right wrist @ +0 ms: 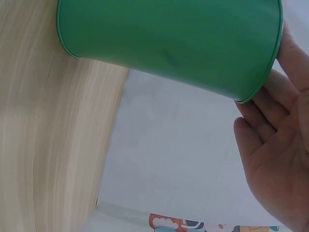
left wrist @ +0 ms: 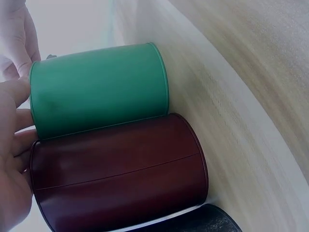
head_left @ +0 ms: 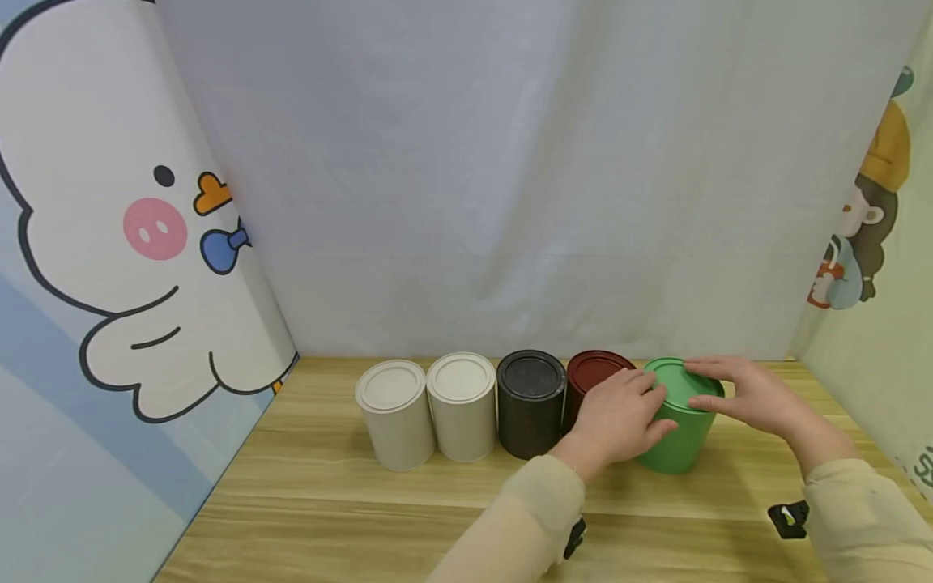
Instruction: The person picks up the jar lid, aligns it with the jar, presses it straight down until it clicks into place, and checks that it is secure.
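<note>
Your green tin (head_left: 679, 421) stands at the right end of a row of five, its side touching the dark red tin (head_left: 592, 374). To its right the wooden table (head_left: 306, 494) lies bare up to the side panel, and a broad strip is open in front of the row; behind the row the white curtain (head_left: 510, 178) hangs close.

Your left hand (head_left: 619, 417) rests against the green tin's left side and rim with fingers nearly straight. Your right hand (head_left: 747, 393) reaches over the lid (head_left: 681, 380), fingertips on its top and right edge, fingers only lightly bent, not closed round it.

Further left stand a black tin (head_left: 530, 402) and two cream tins (head_left: 430, 409), all upright and lidded. A cartoon duck panel (head_left: 124, 243) walls the left side.

Your left hand covers the seam between the red and green tins in the head view. The wrist views cut off both hands, so the thumbs stay unclear.
</note>
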Motion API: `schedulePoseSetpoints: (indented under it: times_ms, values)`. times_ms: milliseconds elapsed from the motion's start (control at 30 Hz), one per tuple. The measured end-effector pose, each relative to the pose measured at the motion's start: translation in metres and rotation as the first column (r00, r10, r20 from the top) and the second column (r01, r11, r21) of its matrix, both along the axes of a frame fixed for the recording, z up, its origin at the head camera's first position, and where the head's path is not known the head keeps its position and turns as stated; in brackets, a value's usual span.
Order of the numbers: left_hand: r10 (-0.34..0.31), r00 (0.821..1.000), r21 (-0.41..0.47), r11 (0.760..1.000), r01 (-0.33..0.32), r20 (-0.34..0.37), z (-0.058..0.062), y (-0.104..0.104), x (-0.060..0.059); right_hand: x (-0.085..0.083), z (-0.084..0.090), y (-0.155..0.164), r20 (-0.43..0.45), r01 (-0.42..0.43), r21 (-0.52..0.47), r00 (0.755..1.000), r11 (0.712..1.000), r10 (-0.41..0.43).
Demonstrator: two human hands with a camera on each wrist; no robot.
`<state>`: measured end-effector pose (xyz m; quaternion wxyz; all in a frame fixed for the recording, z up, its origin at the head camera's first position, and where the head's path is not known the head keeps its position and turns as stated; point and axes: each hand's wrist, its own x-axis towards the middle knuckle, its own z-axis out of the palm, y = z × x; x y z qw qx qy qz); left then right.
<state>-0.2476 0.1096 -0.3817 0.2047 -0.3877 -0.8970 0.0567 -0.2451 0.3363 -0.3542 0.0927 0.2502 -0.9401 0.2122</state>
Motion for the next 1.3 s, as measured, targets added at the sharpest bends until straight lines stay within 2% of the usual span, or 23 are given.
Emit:
schedulePoseSetpoints:
  times_ms: [233,567,833,1033,1200,1300]
  values:
    - [0.000,1.000,0.008,1.000,0.000,0.006,0.000,0.001,0.000,-0.001,0.000,0.000,0.004,-0.007,0.016,1.000,1.000,0.007]
    - [0.035,0.998,0.020,0.999,-0.036,0.052,0.003,0.002,0.000,-0.002,0.000,0.003,0.049,-0.014,0.011,0.999,1.000,0.014]
    - [0.045,0.996,0.015,0.999,-0.047,0.079,0.003,0.004,0.000,-0.003,-0.002,0.025,0.081,-0.047,-0.088,0.995,0.995,0.054]
    - [0.054,0.995,0.019,0.998,-0.056,0.086,0.003,0.004,0.001,-0.006,0.005,0.026,0.040,-0.034,0.028,0.999,0.999,0.032]
    - [0.044,0.996,0.033,0.998,-0.046,0.077,0.003,0.003,0.002,-0.006,0.011,0.019,0.082,0.007,0.091,0.997,0.996,-0.015]
    - [0.038,0.997,0.042,0.998,-0.041,0.074,0.003,0.002,0.002,-0.006,0.012,0.018,0.090,0.003,0.096,0.996,0.995,-0.012]
